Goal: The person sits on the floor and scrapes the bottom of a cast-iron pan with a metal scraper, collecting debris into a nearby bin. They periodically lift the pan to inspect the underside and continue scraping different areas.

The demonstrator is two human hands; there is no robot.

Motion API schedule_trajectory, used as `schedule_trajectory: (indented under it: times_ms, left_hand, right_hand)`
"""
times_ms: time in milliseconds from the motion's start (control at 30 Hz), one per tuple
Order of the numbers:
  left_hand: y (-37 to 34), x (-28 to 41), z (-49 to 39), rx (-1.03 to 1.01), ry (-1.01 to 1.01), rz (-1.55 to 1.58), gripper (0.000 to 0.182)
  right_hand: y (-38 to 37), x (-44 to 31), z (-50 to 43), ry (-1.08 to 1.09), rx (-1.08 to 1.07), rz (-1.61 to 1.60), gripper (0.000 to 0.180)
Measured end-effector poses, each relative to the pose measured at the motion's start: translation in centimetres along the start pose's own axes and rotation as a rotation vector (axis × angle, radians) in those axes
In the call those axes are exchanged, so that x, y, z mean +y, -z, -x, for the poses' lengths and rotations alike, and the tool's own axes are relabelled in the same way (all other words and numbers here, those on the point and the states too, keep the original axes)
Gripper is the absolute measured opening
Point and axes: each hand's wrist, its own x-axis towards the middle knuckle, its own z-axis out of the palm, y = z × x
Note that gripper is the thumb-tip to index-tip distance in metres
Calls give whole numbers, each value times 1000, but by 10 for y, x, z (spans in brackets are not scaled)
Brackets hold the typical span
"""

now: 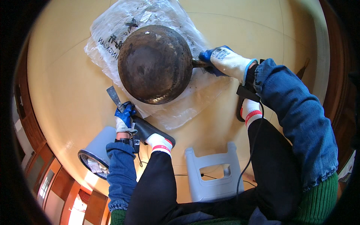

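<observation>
A dark, scorched wok (155, 64) lies bottom up over a crumpled clear plastic sheet (180, 112) on the floor, with small pale flakes on its surface. My right hand (222, 62), in a white and blue coated work glove, grips the wok's handle (198, 63) at the right. In my left hand (124, 116), gloved the same way, is a scraper with a flat metal blade (113, 95) pointing up and away from me. The blade is apart from the wok, to its lower left. The wok's inside is hidden.
A grey waste bin (98, 146) with crumpled paper in it stands by my left forearm. A light plastic stool (215, 175) is between my legs, with thin cables near it. Plastic bearing printed writing spreads under the wok. Wooden cabinets (64, 185) line the lower left.
</observation>
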Motion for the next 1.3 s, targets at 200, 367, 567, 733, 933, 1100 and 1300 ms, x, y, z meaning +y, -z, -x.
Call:
schedule_trajectory:
  times_ms: [200,367,567,733,933,1100,1300]
  left_hand:
    - [21,22,28,249,-69,19,37]
    - [19,100,74,159,-256,-42,52]
    - [-42,218,119,-274,-229,-200,54]
    - [-109,254,117,-804,-3,-70,64]
    - [-185,212,123,-1120,110,269,59]
    - [-198,184,134,-830,-258,-253,39]
    - [-184,197,100,-191,-791,-355,26]
  right_hand:
    - [-6,-6,-19,308,-10,903,19]
    - [-13,12,-29,344,36,896,17]
    - [-16,-4,5,476,162,515,29]
    - [-30,-40,61,590,-45,-182,59]
    - [-32,-49,68,307,-416,-710,52]
    - [-22,-35,63,303,-277,-885,46]
    - [26,-27,61,182,10,-304,56]
